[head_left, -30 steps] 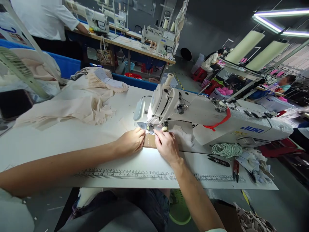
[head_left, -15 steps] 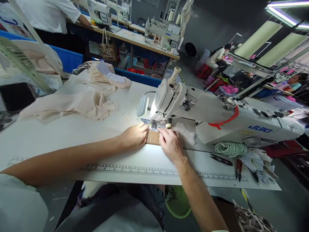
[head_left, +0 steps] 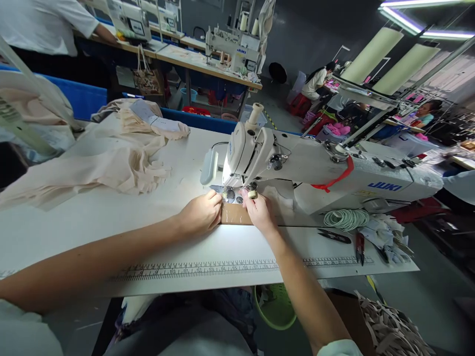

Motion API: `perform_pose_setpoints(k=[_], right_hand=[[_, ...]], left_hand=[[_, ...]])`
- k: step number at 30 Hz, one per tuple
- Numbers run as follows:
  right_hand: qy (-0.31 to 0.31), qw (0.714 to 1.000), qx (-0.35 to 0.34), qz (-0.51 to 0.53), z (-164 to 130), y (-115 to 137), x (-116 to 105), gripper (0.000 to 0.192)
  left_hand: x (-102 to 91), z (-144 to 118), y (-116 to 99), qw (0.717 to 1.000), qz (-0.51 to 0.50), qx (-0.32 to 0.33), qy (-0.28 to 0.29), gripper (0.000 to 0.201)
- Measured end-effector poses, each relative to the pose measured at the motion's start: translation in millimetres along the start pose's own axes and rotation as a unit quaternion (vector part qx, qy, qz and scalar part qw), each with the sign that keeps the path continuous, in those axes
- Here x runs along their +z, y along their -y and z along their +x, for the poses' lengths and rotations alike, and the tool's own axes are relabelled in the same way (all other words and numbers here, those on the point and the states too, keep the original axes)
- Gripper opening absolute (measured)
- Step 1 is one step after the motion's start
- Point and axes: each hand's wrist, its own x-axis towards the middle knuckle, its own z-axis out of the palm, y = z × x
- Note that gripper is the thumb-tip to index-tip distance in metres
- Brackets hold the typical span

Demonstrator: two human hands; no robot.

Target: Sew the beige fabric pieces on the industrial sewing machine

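My left hand (head_left: 202, 212) rests on the table just left of the sewing machine's needle area, its fingers pinched together; what they hold is too small to make out. On the other side, my right hand (head_left: 260, 212) has its fingers bent in close to the presser foot, partly behind a small pale roller (head_left: 252, 192). Anything between those fingers is hidden. The white sewing machine (head_left: 293, 158) shines its lamp on this spot. Between my hands lies a brown plate (head_left: 236, 214) in the table. A pale cloth piece (head_left: 278, 199) lies under the machine arm, right of my right hand.
Pale cut fabric (head_left: 92, 168) is heaped on the left. To the right are a pale green cord coil (head_left: 346, 219), black thread snips (head_left: 334, 236), red-handled snips (head_left: 359, 248) and scraps (head_left: 386, 235). A green basket (head_left: 276, 311) stands below. Other people work farther back.
My right hand's fingers have moved up and inward, closer to the needle area, showing more of the brown plate. My left hand stays nearly in place. The view has shifted slightly.
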Motion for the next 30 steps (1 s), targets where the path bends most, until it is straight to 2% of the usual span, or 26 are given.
perform_pose_setpoints(k=[4, 9, 15, 17, 19, 22, 24, 26, 28, 30], right_hand=[[-0.009, 1.000, 0.000, -0.007, -6, 0, -1, 0.043], [-0.022, 0.999, 0.010, -0.023, 1, -2, 4, 0.047], [-0.039, 0.997, -0.024, -0.065, -9, -5, 1, 0.044], [-0.043, 0.995, -0.039, -0.079, -14, -4, 0, 0.041], [-0.033, 0.994, -0.062, -0.081, -18, -1, 0, 0.034], [0.011, 0.993, -0.102, -0.063, -23, 10, 2, 0.027], [0.046, 0.991, -0.114, -0.059, -27, 20, 4, 0.021], [0.071, 0.988, -0.119, -0.063, -29, 31, 8, 0.014], [0.077, 0.989, -0.102, -0.079, -30, 42, 13, 0.015], [0.066, 0.991, -0.066, -0.095, -29, 53, 21, 0.028]], left_hand=[[-1.2, 2, 2, 0.999, 0.047, 0.007, 0.017, 0.032], [1.6, 3, 2, 0.997, 0.073, -0.011, 0.024, 0.032], [1.4, 6, 8, 1.000, 0.023, -0.018, 0.010, 0.030], [-3.4, 9, 11, 0.999, 0.006, -0.050, 0.009, 0.029], [-10.3, 11, 14, 0.993, 0.006, -0.117, 0.018, 0.025], [-22.1, 10, 21, 0.972, 0.000, -0.226, 0.058, 0.021], [-30.2, 7, 27, 0.962, -0.049, -0.259, 0.075, 0.021], [-39.2, 1, 32, 0.946, -0.146, -0.278, 0.079, 0.021], [-49.3, -8, 34, 0.910, -0.277, -0.297, 0.081, 0.024], [-59.3, -17, 32, 0.859, -0.396, -0.316, 0.077, 0.025]])
